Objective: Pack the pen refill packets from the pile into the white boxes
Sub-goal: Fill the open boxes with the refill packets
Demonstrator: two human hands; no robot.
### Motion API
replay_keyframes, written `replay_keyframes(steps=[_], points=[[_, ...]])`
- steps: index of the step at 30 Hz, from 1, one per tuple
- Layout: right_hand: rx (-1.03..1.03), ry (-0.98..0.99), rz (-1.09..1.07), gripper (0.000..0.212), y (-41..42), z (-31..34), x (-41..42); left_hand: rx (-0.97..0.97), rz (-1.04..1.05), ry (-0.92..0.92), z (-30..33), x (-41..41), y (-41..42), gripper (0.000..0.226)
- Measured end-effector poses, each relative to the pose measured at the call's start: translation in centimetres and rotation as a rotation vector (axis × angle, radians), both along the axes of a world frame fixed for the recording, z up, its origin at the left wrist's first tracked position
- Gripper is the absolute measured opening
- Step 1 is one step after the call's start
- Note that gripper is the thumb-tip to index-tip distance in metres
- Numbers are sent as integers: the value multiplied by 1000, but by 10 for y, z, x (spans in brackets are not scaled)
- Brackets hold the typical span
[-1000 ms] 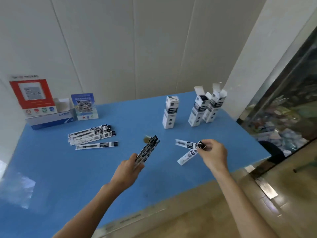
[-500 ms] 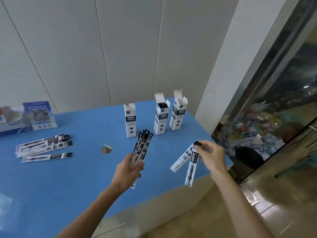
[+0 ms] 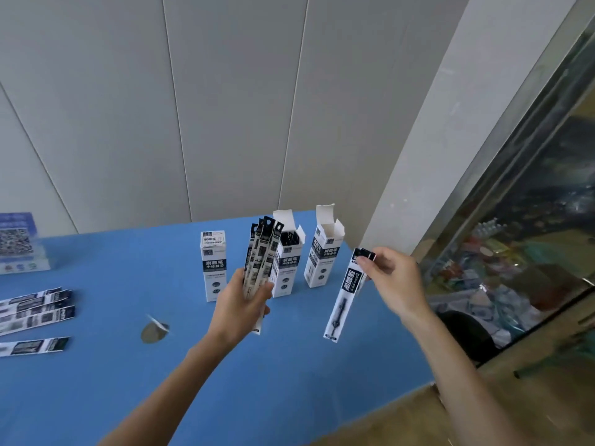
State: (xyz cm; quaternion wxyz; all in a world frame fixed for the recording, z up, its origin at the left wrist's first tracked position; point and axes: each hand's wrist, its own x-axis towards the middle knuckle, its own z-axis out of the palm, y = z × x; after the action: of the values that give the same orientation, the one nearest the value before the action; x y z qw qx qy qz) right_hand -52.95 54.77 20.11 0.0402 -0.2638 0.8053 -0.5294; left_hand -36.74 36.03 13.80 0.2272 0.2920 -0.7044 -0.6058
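Note:
My left hand [image 3: 240,305] grips an upright bundle of several pen refill packets [image 3: 261,257], which stands in front of the boxes. My right hand [image 3: 394,281] pinches the top of hanging refill packets [image 3: 346,294]; at least one shows, and a second edge peeks behind it. Three white boxes stand on the blue table [image 3: 96,365]: a closed box [image 3: 213,265] on the left, a middle box [image 3: 289,255] with its flap open and dark contents, and a right box [image 3: 325,255] with its flaps open. A pile of packets [image 3: 35,309] lies at the far left.
A small grey scrap [image 3: 154,331] lies on the table left of my left wrist. A blue QR-code stand [image 3: 19,243] sits at the back left. The table's right edge meets a white pillar [image 3: 450,123] and a glass partition [image 3: 531,204].
Both hands rose and drew nearer the boxes. The left bundle tilted upright. The right hand lifted its packets off the table and they now hang down. The view swung right.

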Motion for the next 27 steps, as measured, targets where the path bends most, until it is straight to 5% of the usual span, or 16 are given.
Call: replay_keyframes(steps=[7, 17, 27], points=[[-231, -66, 116, 10, -49, 30, -21, 7, 7, 49, 15, -23, -21, 16], [-279, -274, 236, 6, -108, 47, -38, 149, -56, 117, 24, -33, -32, 28], [-384, -564, 142, 13, -132, 36, -54, 204, -66, 200, 30, -49, -36, 22]])
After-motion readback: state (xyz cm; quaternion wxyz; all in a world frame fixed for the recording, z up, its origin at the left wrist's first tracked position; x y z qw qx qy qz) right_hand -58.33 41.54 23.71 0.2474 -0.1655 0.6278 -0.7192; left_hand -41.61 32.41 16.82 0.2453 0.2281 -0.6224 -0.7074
